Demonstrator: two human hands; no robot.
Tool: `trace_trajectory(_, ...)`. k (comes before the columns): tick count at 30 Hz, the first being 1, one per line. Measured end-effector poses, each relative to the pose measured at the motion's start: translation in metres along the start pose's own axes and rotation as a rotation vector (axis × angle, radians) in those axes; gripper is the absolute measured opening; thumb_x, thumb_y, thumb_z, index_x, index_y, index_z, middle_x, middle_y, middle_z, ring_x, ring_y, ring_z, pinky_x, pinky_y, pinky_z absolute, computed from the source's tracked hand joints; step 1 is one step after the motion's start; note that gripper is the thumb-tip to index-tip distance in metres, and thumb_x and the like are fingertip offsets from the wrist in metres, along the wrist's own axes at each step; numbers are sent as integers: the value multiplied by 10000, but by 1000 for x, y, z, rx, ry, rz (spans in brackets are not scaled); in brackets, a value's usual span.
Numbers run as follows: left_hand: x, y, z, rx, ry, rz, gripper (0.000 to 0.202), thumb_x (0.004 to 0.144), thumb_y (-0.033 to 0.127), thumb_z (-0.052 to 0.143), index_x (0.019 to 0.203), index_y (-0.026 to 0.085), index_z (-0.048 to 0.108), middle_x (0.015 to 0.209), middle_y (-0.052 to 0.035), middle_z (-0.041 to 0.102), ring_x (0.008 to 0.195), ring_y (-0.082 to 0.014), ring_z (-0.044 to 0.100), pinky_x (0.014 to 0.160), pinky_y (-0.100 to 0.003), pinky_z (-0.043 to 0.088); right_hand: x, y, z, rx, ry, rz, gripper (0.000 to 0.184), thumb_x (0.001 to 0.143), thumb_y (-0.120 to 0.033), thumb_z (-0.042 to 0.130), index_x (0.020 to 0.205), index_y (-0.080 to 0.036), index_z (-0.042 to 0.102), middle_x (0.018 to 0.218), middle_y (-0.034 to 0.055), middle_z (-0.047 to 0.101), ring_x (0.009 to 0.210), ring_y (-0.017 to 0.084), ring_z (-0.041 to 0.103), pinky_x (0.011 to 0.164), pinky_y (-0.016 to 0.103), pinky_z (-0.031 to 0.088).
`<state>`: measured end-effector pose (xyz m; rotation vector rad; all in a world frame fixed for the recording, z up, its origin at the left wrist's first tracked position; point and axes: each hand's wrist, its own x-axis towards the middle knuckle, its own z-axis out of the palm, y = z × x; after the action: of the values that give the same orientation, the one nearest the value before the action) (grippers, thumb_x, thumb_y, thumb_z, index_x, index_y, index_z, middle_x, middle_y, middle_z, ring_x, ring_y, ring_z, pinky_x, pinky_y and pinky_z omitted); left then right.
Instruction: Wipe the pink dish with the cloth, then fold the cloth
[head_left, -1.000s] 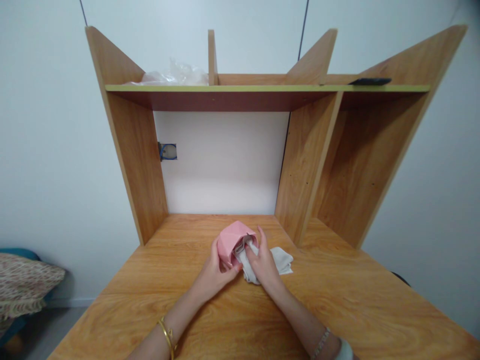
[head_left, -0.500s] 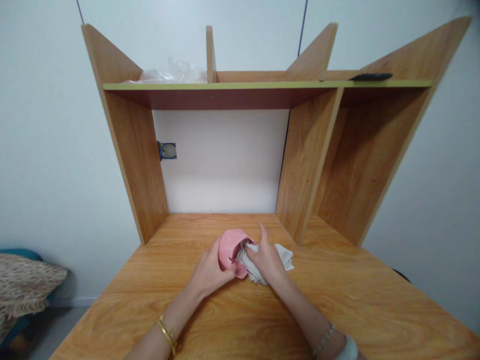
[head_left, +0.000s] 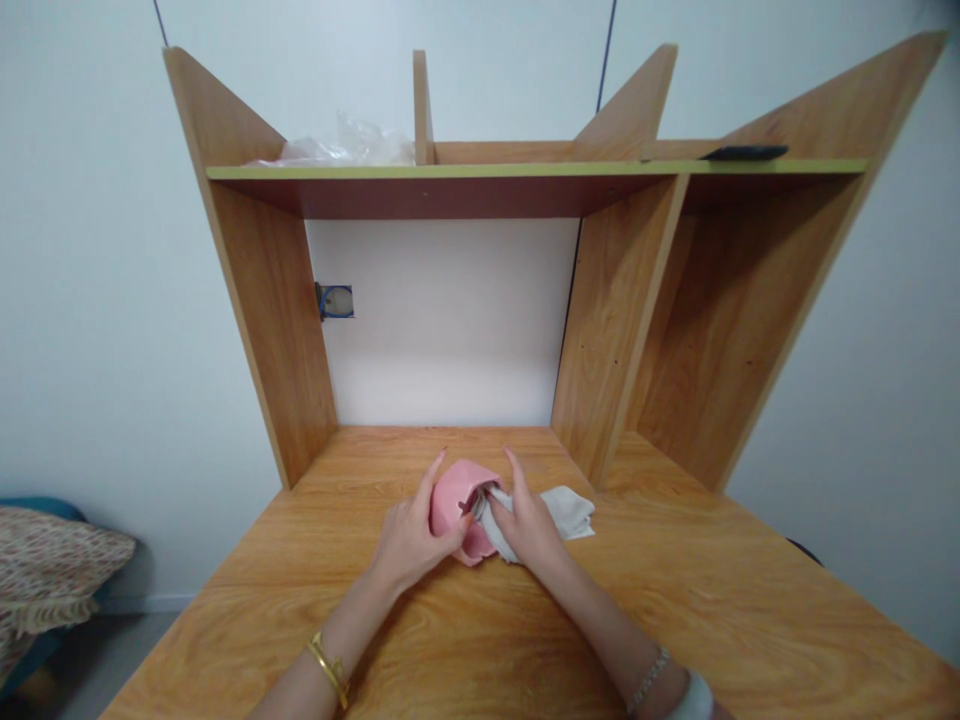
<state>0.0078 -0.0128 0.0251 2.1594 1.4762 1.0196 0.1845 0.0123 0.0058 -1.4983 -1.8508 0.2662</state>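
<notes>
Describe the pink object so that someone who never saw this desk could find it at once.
Start from the wooden desk with a shelf unit above it, and look at the middle of the desktop, just in front of the white back panel. There the left hand holds a small pink bowl tipped on its side, while the right hand presses a pale cloth into it. It is the only pink thing there.

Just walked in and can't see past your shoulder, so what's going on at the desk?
A person is working at a wooden desk with both bare hands. The left hand grips a pink cup tipped on its side, and the right hand presses a white cloth into the cup's mouth. The rest of the cloth trails on the desk to the right. On the shelf above lie a clear plastic bag and a flat dark object.
</notes>
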Motion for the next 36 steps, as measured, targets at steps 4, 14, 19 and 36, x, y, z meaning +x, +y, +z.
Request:
trace_trajectory(4,2,-3,6,-315,19,26,849,765,467,500,1369,168,-15,965,-67,586,771,-175,587,707,-302,455,1,-1,2,185,107,48,608,791,-257,395,1345,-127,180,842,86,649,751,221,619,628,289,438)
trace_trajectory(14,0,0,29,-470,40,48,762,741,343,581,1303,148,104,1151,-120,502,949,-177,540,827,-317,438,6,1,18,422,197,157,631,719,-279,470,1285,-83,273,1091,125,570,989,194,550,836,298,414)
trace_trajectory(19,-1,6,20,-331,47,-18,718,699,337,599,1263,161,192,1082,-95,552,858,-175,574,754,-308,462,9,1,12,326,126,217,755,673,-270,542,1322,-75,209,917,100,633,808,207,612,690,291,453)
trace_trajectory(36,-6,18,6,98,-7,14,720,623,408,580,1259,186,325,877,-78,640,741,-261,607,679,-322,413,0,-3,-12,-262,121,-66,801,756,-274,490,1381,-120,13,706,64,654,646,224,624,567,263,401)
